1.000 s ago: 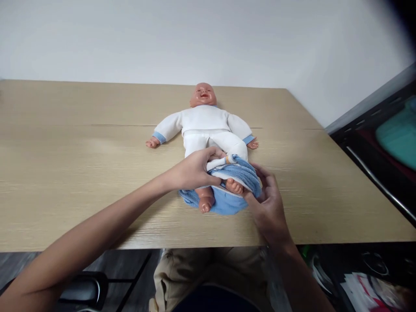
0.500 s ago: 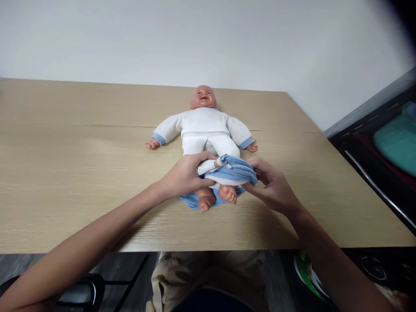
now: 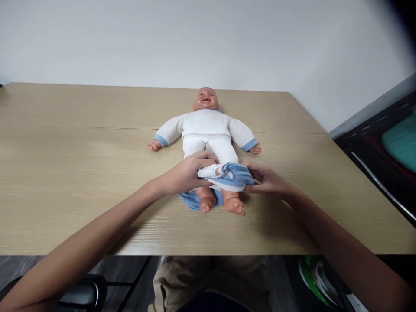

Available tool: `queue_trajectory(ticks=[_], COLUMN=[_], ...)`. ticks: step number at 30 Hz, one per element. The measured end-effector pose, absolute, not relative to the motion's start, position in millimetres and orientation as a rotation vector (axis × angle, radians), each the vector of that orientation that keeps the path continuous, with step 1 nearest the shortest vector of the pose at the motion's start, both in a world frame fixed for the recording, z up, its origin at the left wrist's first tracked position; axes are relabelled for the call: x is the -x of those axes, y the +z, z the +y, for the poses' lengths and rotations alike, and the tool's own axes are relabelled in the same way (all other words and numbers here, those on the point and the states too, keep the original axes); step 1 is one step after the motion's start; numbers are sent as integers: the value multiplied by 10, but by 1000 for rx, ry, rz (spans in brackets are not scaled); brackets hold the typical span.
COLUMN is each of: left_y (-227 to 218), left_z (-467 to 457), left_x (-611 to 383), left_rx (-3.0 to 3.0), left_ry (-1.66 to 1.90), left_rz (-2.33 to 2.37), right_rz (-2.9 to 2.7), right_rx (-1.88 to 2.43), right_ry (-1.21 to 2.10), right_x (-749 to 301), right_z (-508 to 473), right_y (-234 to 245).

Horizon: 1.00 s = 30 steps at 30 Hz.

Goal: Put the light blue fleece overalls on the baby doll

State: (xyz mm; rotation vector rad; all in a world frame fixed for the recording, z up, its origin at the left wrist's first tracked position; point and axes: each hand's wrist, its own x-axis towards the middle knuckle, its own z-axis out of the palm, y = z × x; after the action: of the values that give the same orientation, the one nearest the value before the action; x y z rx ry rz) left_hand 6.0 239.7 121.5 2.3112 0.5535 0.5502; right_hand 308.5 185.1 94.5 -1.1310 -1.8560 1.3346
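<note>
A baby doll (image 3: 208, 123) in white clothes with blue cuffs lies on its back, head away from me, arms spread. Around its lower legs a blue and white terry-cloth garment (image 3: 235, 174) is bunched up, and both bare feet stick out below it. My left hand (image 3: 186, 173) is closed on the garment's white, rolled edge, thumb below and fingers above. On the other side my right hand (image 3: 268, 180) pinches the blue edge of the same garment. More of the blue cloth lies on the table under the doll's legs. What kind of garment it is, I cannot tell.
The doll lies on a light wooden table (image 3: 81, 173) with a seam running across it. A white wall (image 3: 162, 43) rises behind. On the right stands a dark rack or case (image 3: 373, 143) with something teal in it. A green-rimmed round object (image 3: 310, 277) is below the table edge.
The garment's upper edge and my right hand have moved slightly down and left. The doll's foot on the right has dropped flatter, and more of it shows.
</note>
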Motion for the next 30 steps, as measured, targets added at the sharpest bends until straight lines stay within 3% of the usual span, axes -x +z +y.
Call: queue_trajectory(ticks=[9,14,20,24,30], left_y=[1193,1163,993,818,718], left_z=[2222,2247,2406,2328,2199], left_x=[235,492,405,321,371], left_rx=[-2539,-2331,-1967,-1691,-1461], left_ry=[645,505,768,985,865], left_rz=[867,824,715,941,914], right_rz=[-1791,-1707,-1206,-1012,-986], right_rx=[1117,1010,1054,1069,1110], right_ry=[1411,1327,1418,1469,1423], right_x=[-3107,-3033,-2756,-2608,-2562], right_z=[1741,1870,2187,2251,2198], right_y=[879,968,795,672,658])
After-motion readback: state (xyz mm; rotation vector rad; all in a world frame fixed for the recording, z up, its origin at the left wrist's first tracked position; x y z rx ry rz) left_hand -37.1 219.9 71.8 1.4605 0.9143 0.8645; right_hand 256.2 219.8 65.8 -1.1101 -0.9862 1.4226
